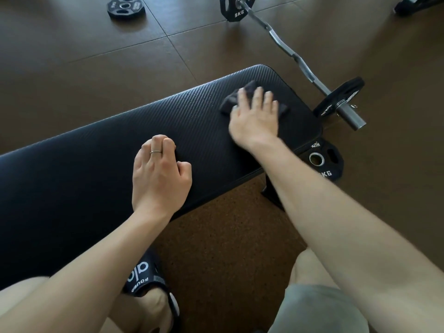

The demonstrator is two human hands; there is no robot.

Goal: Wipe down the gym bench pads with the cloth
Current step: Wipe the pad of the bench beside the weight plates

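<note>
A black ribbed bench pad [96,169] runs from the lower left up toward the upper right; all places below are given from this surface. A dark cloth [230,102] lies bunched on the pad near its far right end. The right hand [255,116] lies flat on top of the cloth with its fingers straight and spread, pressing it against the pad; edges of the cloth show past the fingertips and on both sides of the hand. The left hand [159,174] rests on the pad near its middle, by the near edge, with its fingers curled under and nothing in its grasp. It wears a thin ring [156,152] on 1 finger.

Beyond the pad's right end a curl bar [283,46] lies on the brown tiled floor [72,56], with a black plate marked 5KG [237,8] on its far end and another plate [340,97] on the end nearest the pad. A loose plate [323,162] lies on the floor just beside the pad's right end, partly hidden by the right forearm. Another loose plate [125,7] lies on the floor well beyond the pad's far edge. Below the pad's near edge a dark slipper [144,277] with white lettering shows on the person's foot.
</note>
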